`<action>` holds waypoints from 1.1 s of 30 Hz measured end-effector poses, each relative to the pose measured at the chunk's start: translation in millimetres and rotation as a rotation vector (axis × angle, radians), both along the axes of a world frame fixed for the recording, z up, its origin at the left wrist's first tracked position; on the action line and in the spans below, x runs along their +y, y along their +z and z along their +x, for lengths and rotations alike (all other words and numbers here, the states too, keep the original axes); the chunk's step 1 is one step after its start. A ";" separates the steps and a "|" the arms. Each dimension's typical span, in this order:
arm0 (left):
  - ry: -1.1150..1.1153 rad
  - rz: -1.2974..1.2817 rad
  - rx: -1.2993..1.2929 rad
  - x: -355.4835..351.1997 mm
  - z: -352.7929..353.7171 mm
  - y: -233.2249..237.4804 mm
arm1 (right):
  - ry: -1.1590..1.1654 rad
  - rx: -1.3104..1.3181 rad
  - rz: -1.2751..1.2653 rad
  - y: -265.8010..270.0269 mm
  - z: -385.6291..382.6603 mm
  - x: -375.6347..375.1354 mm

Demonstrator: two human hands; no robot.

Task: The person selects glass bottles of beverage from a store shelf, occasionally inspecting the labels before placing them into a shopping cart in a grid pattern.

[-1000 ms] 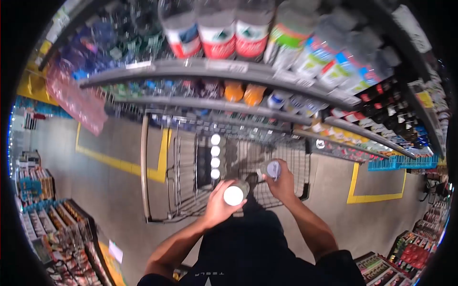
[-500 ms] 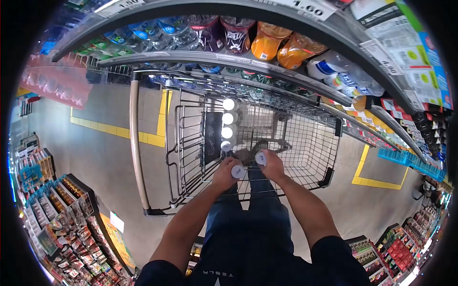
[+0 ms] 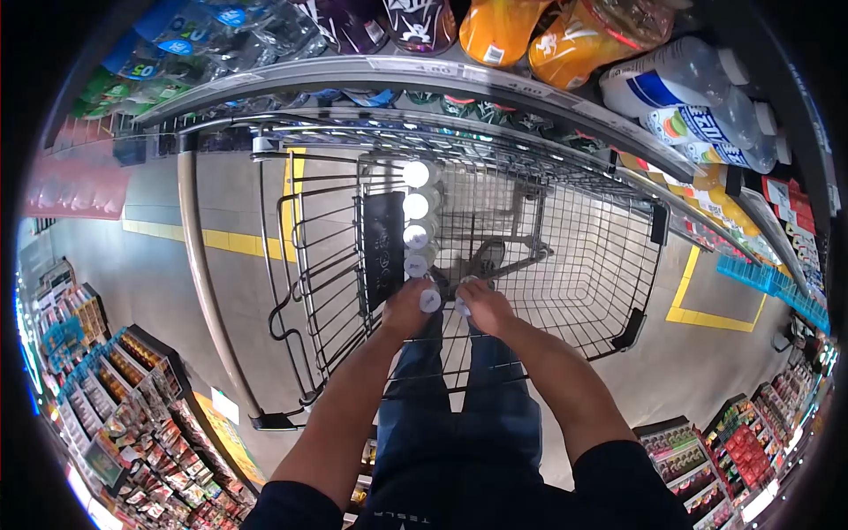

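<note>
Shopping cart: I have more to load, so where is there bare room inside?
Bare wire floor spans from the right hand to the end with the black corner bumpers. It is crowded beside the dark panel, where white-topped containers line up towards the left hand.

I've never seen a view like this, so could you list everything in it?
White-capped bottles: four, row inside cart
White-capped bottle: one, left hand
Pale-topped item: one, right hand, mostly hidden
Shopping cart: one, dark wire, centre
Panel: one, black, in cart
Purple bottles: two, top shelf
Orange bottles: two, beside them
Blue-labelled bottles: several, clear, upper right
Water bottles: many, clear and blue, upper left
Floor markings: two, yellow, both sides
Display racks: several, multicoloured, lower corners
T-shirt: one, dark, bottom
Jeans: one pair, blue, below hands
Left hand: one, centre
Right hand: one, centre
</note>
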State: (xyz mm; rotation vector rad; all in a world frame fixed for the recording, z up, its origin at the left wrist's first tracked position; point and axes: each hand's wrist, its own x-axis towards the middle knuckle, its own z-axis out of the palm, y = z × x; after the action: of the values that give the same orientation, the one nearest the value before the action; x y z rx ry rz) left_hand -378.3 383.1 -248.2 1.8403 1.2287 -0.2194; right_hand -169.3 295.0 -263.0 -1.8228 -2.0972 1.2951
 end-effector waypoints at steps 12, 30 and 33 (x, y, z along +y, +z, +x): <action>-0.103 0.078 0.288 -4.6 14.8 -8.5 | -0.065 0.002 -0.160 5.2 -45.7 19.6; -0.150 0.038 0.428 3.2 14.7 24.4 | -0.221 0.082 -0.077 -8.3 -77.2 10.5; -0.143 0.040 0.390 4.2 12.0 36.8 | -0.320 0.156 -0.183 -8.7 -79.0 10.6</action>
State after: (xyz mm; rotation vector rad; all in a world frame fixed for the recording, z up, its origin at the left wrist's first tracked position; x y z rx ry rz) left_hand -366.3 387.3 -211.4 1.9818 1.3670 -0.6631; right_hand -248.4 305.6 -271.8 -1.9528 -1.5765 1.5223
